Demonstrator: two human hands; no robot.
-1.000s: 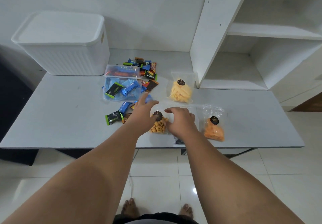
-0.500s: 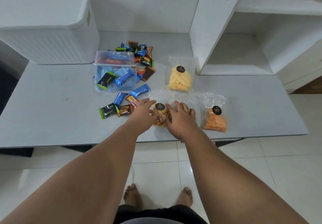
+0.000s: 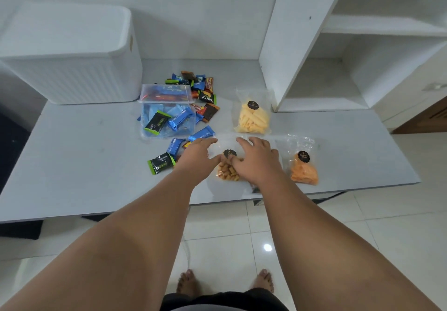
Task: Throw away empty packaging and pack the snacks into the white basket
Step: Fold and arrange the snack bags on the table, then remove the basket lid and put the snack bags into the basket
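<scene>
Head view is up. What is held by the hands? /M

Nothing is clamped, as far as can be seen. The left hand (image 3: 198, 158) is laid flat, fingers stretched forward, thumb side touching the left edge of the brown snack bag (image 3: 226, 174). The right hand (image 3: 256, 163) is spread over the bag's right half, fingers nearly straight, thumb resting on the snacks. Whether plastic is pinched under the right palm cannot be told. /K

Bag position? /M

It is flanked: directly between both hands, flat on the table (image 3: 84, 153), near the front edge. Its long axis is pointed away from the body. The snacks are bunched at the near end, the black sticker (image 3: 229, 153) sits mid-bag, and slack clear plastic is spread ahead of the fingertips. /K

Destination? /M

The white basket (image 3: 72, 68) is set well forward and far to the left of the left hand. The carry is judged to be leftward and forward, and the left hand is the nearer one to the basket. The right hand is better seated on the bag, though. /K

Anything in the way? /M

The clear container (image 3: 169, 117) and loose wrapped sweets (image 3: 162, 163) are lying just ahead of the left hand, on the line to the basket. A lift over them is probably needed. The yellow snack bag (image 3: 252, 119) is ahead of the right hand, the orange snack bag (image 3: 303, 170) just to its right; neither is touched. The basket top looks covered, but that cannot be confirmed. /K
</scene>
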